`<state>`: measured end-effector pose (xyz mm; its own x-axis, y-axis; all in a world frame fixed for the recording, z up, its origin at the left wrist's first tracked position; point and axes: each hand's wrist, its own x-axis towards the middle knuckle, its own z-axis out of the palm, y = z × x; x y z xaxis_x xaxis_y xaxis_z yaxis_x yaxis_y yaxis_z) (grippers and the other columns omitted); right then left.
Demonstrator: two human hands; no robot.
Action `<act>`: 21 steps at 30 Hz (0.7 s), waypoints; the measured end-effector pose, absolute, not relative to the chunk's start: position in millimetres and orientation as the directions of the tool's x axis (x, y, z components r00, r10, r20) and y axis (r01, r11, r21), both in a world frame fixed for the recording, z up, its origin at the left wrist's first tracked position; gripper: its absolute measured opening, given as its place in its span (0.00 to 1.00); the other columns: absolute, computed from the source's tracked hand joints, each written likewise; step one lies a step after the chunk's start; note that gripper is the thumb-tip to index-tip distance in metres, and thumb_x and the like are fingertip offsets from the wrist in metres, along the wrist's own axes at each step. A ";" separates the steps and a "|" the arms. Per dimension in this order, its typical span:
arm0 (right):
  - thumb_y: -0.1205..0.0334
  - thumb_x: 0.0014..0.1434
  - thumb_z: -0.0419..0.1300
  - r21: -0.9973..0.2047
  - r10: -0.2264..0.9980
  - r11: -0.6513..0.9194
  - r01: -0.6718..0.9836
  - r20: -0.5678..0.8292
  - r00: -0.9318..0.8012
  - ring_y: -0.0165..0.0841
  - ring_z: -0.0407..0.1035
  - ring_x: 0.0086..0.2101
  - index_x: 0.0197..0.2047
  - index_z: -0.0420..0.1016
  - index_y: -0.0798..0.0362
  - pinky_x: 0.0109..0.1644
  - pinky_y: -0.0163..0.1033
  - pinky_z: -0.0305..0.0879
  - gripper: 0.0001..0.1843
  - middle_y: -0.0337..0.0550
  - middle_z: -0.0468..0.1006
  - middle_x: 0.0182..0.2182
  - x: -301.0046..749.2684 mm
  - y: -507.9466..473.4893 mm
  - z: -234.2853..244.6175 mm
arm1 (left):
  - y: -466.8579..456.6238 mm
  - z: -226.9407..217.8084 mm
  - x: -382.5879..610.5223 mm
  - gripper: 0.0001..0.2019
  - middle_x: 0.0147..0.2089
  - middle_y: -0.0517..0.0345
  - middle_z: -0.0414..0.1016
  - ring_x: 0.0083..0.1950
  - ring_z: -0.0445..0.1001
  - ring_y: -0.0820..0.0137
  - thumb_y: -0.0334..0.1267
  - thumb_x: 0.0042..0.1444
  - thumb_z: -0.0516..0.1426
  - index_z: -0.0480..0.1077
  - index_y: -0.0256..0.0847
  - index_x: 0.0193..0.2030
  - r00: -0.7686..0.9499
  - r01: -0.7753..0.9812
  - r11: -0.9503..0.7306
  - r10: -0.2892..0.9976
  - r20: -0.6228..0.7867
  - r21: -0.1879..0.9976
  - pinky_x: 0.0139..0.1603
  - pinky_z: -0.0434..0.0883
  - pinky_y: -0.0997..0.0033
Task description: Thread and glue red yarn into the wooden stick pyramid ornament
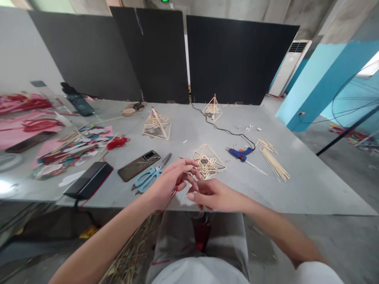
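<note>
My left hand (177, 178) is over the front of the grey table, its fingers curled with a red thread (171, 202) hanging from them. Close against it, my right hand (215, 194) has bent fingers and its thumb pointing left; whatever is between those fingers is hidden. Just beyond both hands lies a pyramid frame of thin wooden sticks (211, 165), partly covered by my fingers. To the left are blue-handled scissors (148, 176) and a phone (138, 165). A blue glue gun (239, 154) rests to the right.
Two more stick pyramids stand farther back, one at left (156, 125) and one near the panels (212, 109). Loose wooden sticks (274, 163) lie at right. A black box (89, 180), red yarn (117, 142), paper scraps (74, 148) and a bottle (78, 101) occupy the left. Black panels (239, 59) border the back.
</note>
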<state>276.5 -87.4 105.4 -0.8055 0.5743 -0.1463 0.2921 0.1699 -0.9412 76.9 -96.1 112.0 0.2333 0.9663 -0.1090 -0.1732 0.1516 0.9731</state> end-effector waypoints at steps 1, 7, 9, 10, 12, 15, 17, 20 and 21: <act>0.34 0.70 0.60 -0.971 0.548 0.037 0.237 -0.179 -0.817 0.27 0.65 0.22 0.40 0.74 0.52 0.26 0.35 0.59 0.27 0.36 0.78 0.26 269.8 -89.7 95.4 | -99.5 114.4 79.4 0.16 0.36 0.52 0.80 0.29 0.82 0.68 0.47 0.60 0.64 0.73 0.39 0.48 0.220 -0.170 0.120 0.972 -0.081 0.978 0.19 0.47 0.76; 0.30 0.58 0.70 -0.979 0.570 -0.205 0.000 -0.120 -0.813 0.24 0.60 0.16 0.39 0.70 0.51 0.21 0.33 0.55 0.31 0.30 0.74 0.20 242.3 -100.3 68.3 | -113.9 127.4 94.9 0.14 0.31 0.57 0.78 0.23 0.72 0.74 0.48 0.64 0.61 0.72 0.39 0.45 0.101 -0.200 -0.096 0.988 0.118 0.975 0.18 0.51 0.78; 0.33 0.56 0.73 -0.980 0.588 -0.194 -0.050 -0.075 -0.806 0.23 0.60 0.16 0.38 0.72 0.52 0.21 0.33 0.54 0.30 0.30 0.74 0.19 237.3 -104.4 68.7 | -115.6 131.0 99.4 0.13 0.29 0.59 0.77 0.21 0.70 0.75 0.49 0.63 0.61 0.72 0.40 0.45 0.068 -0.222 -0.137 0.986 0.155 0.965 0.17 0.51 0.79; 0.34 0.56 0.74 -0.979 0.603 -0.191 -0.070 -0.061 -0.796 0.23 0.59 0.15 0.38 0.73 0.52 0.21 0.33 0.53 0.30 0.30 0.74 0.19 236.0 -105.9 69.2 | -115.9 132.7 101.1 0.13 0.28 0.60 0.76 0.21 0.68 0.75 0.48 0.63 0.61 0.71 0.40 0.44 0.052 -0.235 -0.152 0.984 0.168 0.960 0.18 0.52 0.79; 0.34 0.54 0.75 -0.974 0.622 -0.209 -0.082 -0.067 -0.780 0.23 0.59 0.15 0.38 0.74 0.52 0.20 0.33 0.51 0.30 0.29 0.73 0.18 236.1 -107.8 70.0 | -115.7 135.6 103.1 0.12 0.26 0.62 0.73 0.21 0.64 0.77 0.47 0.62 0.61 0.71 0.40 0.42 0.020 -0.250 -0.190 0.979 0.201 0.949 0.19 0.54 0.80; 0.32 0.53 0.75 -0.968 0.638 -0.236 -0.078 -0.094 -0.765 0.23 0.59 0.15 0.37 0.77 0.53 0.20 0.33 0.51 0.31 0.30 0.73 0.17 239.9 -109.6 70.3 | -113.8 138.3 103.3 0.12 0.23 0.66 0.67 0.22 0.60 0.78 0.46 0.61 0.62 0.72 0.39 0.41 -0.017 -0.238 -0.264 0.963 0.267 0.935 0.21 0.54 0.80; 0.32 0.52 0.74 -0.970 0.632 -0.231 -0.073 -0.092 -0.770 0.22 0.59 0.15 0.36 0.78 0.54 0.21 0.33 0.52 0.31 0.30 0.73 0.17 242.3 -111.0 70.6 | -112.0 138.9 102.3 0.12 0.21 0.67 0.65 0.21 0.57 0.78 0.46 0.61 0.62 0.73 0.39 0.41 -0.015 -0.224 -0.285 0.957 0.289 0.932 0.21 0.52 0.80; 0.32 0.53 0.74 -0.969 0.608 -0.233 -0.083 -0.078 -0.790 0.23 0.59 0.15 0.37 0.76 0.53 0.20 0.32 0.53 0.31 0.31 0.74 0.18 242.5 -112.7 71.0 | -108.8 138.0 100.9 0.11 0.21 0.69 0.62 0.20 0.54 0.78 0.45 0.61 0.61 0.73 0.39 0.41 -0.012 -0.222 -0.289 0.956 0.294 0.931 0.21 0.50 0.78; 0.33 0.53 0.74 -0.968 0.604 -0.235 -0.094 -0.069 -0.794 0.23 0.60 0.15 0.38 0.74 0.52 0.20 0.32 0.53 0.31 0.30 0.75 0.18 241.5 -112.8 70.8 | -107.7 137.4 100.8 0.11 0.21 0.69 0.62 0.20 0.53 0.78 0.45 0.61 0.61 0.73 0.39 0.41 -0.016 -0.224 -0.292 0.955 0.296 0.930 0.21 0.50 0.78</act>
